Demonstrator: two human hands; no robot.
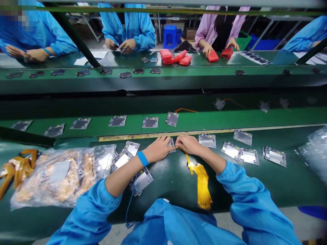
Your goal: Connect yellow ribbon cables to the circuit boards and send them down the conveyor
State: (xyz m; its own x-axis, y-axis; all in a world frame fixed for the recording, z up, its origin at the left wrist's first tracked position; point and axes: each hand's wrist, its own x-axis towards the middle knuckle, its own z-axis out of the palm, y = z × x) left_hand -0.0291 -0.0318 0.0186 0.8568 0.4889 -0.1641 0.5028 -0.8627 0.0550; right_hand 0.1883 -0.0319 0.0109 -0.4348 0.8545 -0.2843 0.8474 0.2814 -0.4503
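My left hand (159, 148) and my right hand (187, 144) meet over a small metal circuit board (171, 144) on the green bench, both with fingers closed on it. From under my right hand an orange flex cable (188, 159) runs down to a pile of yellow flex cables (203, 186) near the bench edge. A blue wrist strap (142, 158) with a cord sits on my left wrist. More boards (141, 180) lie under my left forearm.
A clear bag of orange cables (58, 177) lies at the left. Boards (240, 149) lie in a row at the right. Finished boards ride the conveyor belt (117, 120) ahead. Across it, several people in blue and pink coats handle red pouches (176, 57).
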